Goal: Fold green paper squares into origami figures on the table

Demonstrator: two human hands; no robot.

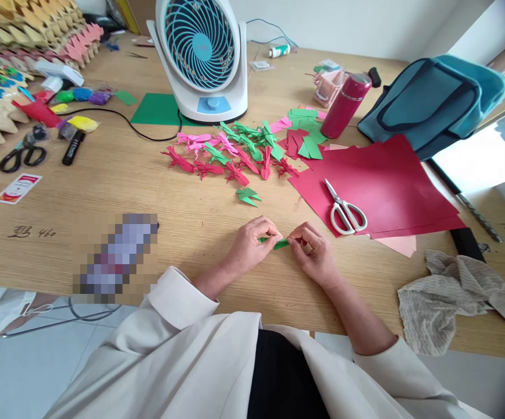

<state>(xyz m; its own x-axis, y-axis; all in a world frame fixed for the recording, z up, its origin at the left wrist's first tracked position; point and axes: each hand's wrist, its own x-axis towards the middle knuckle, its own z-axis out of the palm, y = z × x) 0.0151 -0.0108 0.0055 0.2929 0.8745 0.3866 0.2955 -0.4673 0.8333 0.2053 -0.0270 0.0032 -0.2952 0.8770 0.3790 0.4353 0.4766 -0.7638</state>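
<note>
A small folded strip of green paper [281,244] is pinched between my two hands, low over the front of the table. My left hand [255,243] grips its left part, fingers closed. On its right end, my right hand [316,253] pinches with thumb and forefinger. Parts of the strip are hidden behind the fingers. Just beyond my hands lies a separate green folded paper piece [248,196]. Farther back spreads a pile of folded paper figures [239,148] in green, pink and red.
White-handled scissors [344,212] rest on red paper sheets [392,186] at right, near a red flask [346,107] and a teal bag [427,105]. A fan [202,52] stands at the back. Black-handled scissors [23,154] and a marker [73,147] lie left; a cloth [448,297] lies right.
</note>
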